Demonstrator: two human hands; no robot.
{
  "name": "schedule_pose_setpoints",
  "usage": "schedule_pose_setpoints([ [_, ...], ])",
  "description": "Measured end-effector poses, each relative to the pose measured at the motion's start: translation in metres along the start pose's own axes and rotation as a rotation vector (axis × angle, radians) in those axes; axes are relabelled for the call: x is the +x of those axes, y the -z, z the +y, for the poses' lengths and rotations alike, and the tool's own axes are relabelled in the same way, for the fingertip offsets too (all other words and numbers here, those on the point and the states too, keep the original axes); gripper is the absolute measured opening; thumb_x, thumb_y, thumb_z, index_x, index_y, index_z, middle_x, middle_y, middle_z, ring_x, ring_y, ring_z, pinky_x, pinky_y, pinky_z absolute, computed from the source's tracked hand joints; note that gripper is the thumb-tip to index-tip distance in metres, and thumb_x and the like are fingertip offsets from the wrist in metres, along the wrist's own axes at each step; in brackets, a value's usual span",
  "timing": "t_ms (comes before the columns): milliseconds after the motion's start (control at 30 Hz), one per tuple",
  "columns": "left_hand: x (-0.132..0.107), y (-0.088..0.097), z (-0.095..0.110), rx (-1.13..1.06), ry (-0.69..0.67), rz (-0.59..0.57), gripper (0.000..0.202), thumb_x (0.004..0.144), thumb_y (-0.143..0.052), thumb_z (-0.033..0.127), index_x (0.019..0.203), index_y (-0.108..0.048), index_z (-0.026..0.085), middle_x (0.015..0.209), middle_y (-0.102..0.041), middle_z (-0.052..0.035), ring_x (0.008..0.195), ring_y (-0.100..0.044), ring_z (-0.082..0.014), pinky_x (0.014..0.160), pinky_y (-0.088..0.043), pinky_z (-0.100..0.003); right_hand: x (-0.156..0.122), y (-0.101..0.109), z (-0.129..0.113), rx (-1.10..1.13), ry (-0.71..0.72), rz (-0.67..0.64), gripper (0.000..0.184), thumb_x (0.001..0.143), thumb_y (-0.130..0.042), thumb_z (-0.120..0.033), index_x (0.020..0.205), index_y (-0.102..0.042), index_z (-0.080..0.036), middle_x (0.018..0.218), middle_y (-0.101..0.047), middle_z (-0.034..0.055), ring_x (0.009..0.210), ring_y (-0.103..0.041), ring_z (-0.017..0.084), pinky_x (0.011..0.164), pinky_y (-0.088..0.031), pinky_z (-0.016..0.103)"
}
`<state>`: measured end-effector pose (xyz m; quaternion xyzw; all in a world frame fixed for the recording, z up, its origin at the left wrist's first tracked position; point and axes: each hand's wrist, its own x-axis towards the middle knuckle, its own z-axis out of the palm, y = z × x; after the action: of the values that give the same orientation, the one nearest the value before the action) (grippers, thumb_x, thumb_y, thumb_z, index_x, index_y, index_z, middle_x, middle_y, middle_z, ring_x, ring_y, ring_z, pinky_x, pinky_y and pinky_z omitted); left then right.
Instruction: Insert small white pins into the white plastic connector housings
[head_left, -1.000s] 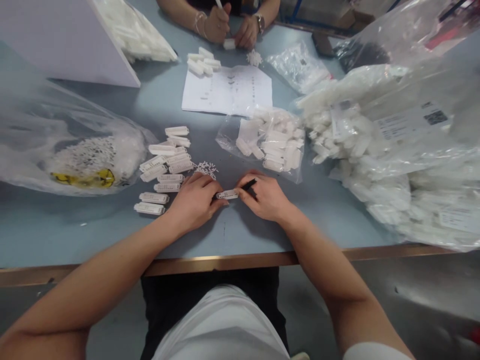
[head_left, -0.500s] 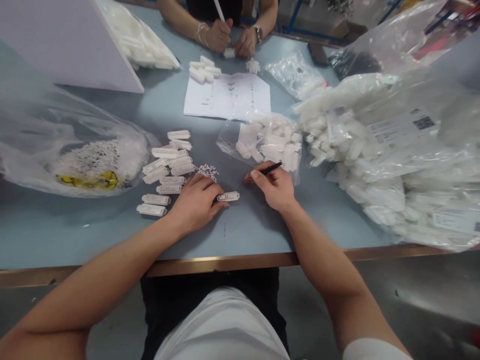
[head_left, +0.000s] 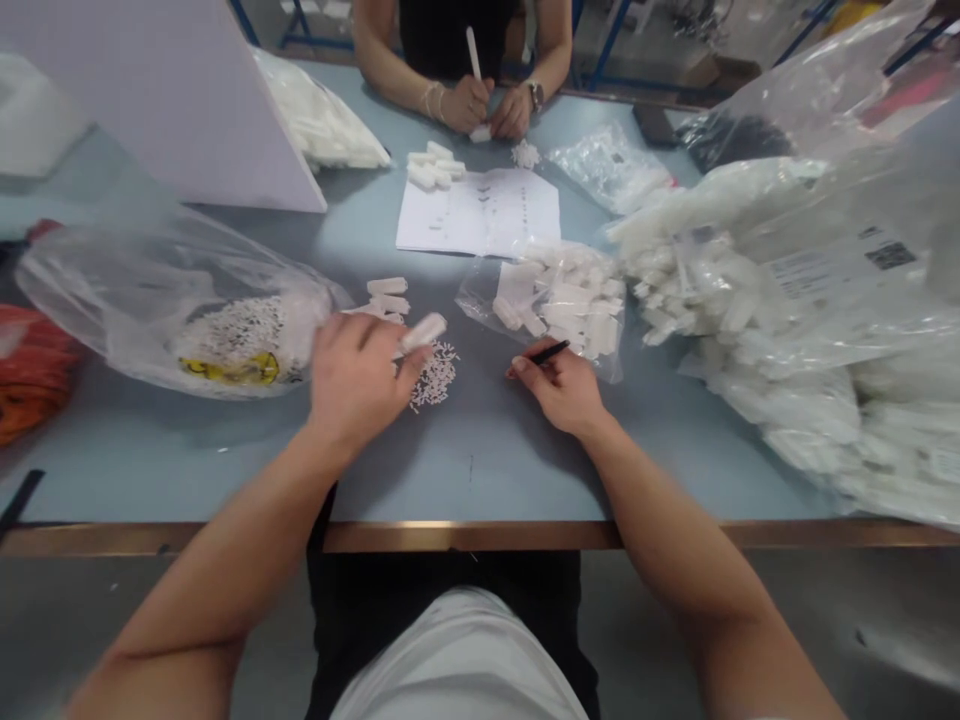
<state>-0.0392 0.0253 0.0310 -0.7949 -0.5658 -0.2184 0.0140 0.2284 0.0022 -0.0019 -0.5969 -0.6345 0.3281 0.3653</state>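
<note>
One white plastic strip [head_left: 421, 334], slightly blurred

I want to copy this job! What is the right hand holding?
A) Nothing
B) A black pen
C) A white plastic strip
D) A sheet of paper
B: the right hand pinches the black pen between its fingers.

From here I see a sheet of printed paper [head_left: 478, 212] lying on the blue-grey worktop [head_left: 480, 480], with a white board [head_left: 150, 100] standing toward its far left. A big clear bag [head_left: 757, 290] of white plastic parts slumps on the right, and across from me a co-worker [head_left: 457, 40] holds a white pen [head_left: 474, 52].
</note>
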Motion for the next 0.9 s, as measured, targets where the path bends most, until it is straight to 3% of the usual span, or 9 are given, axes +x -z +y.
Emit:
schedule_pose_setpoints([
  [67,0.007,0.014,-0.016,0.118,0.124,0.096,0.034,0.096,-0.054,0.050,0.103,-0.071,0.021,0.108,-0.068,-0.0161,0.114,-0.055,-0.0399,0.091,-0.044,-0.060,0.000,-0.001,0.001,-0.041,0.016,-0.002,0.034,0.091,-0.062,-0.054,0.084,-0.067,-0.021,0.069,-0.073,0.0036,0.061,-0.066,0.019,0.057,-0.048,0.032],
  [200,0.014,0.029,-0.033,0.208,0.267,0.065,0.033,0.098,-0.049,0.046,0.106,-0.071,0.022,0.111,-0.066,-0.0135,0.120,-0.052,-0.0411,0.091,-0.039,-0.063,0.001,-0.003,0.004,-0.058,0.039,0.008,0.035,0.091,-0.061,-0.056,0.085,-0.066,-0.021,0.065,-0.069,0.0022,0.056,-0.062,0.017,0.054,-0.045,0.031],
  [400,0.011,0.020,-0.030,0.235,0.280,0.059,0.047,0.098,-0.049,0.048,0.126,-0.064,0.013,0.122,-0.063,-0.0163,0.123,-0.051,-0.0418,0.094,-0.038,-0.063,0.000,-0.001,-0.001,0.032,0.018,0.015,0.029,0.091,-0.061,-0.051,0.087,-0.064,-0.022,0.077,-0.075,0.0056,0.071,-0.072,0.022,0.064,-0.053,0.034],
  [500,0.009,0.011,-0.027,0.209,0.151,0.097,0.040,0.099,-0.048,0.045,0.123,-0.066,0.019,0.118,-0.066,-0.0157,0.117,-0.054,-0.0403,0.093,-0.040,-0.060,-0.001,0.006,-0.006,0.039,0.042,0.110,0.027,0.095,-0.057,-0.047,0.093,-0.067,-0.022,0.088,-0.078,0.0071,0.080,-0.074,0.022,0.073,-0.055,0.036],
  [633,0.008,0.005,-0.014,0.170,-0.036,0.090,0.030,0.099,-0.049,0.039,0.117,-0.068,0.024,0.116,-0.069,-0.0140,0.112,-0.058,-0.0368,0.089,-0.042,-0.052,0.003,0.016,-0.002,-0.122,0.179,0.235,0.029,0.101,-0.046,-0.036,0.118,-0.066,-0.022,0.098,-0.079,0.0078,0.091,-0.072,0.023,0.084,-0.055,0.039],
  [767,0.018,0.008,0.014,0.085,-0.189,-0.002,0.032,0.101,-0.045,0.031,0.114,-0.072,0.020,0.115,-0.069,-0.0150,0.111,-0.060,-0.0339,0.094,-0.045,-0.050,0.010,0.020,0.009,-0.432,0.346,0.196,0.038,0.092,-0.046,-0.017,0.126,-0.064,-0.017,0.108,-0.076,0.0130,0.104,-0.066,0.030,0.093,-0.050,0.046],
  [900,0.051,-0.002,0.040,0.010,-0.317,-0.182,0.038,0.098,-0.041,0.017,0.122,-0.070,0.018,0.119,-0.071,-0.0129,0.112,-0.062,-0.0311,0.100,-0.048,-0.047,0.013,0.019,0.007,-0.713,0.324,0.101,0.044,0.090,-0.046,-0.012,0.131,-0.063,-0.012,0.120,-0.072,0.0176,0.109,-0.061,0.033,0.091,-0.045,0.047],
])
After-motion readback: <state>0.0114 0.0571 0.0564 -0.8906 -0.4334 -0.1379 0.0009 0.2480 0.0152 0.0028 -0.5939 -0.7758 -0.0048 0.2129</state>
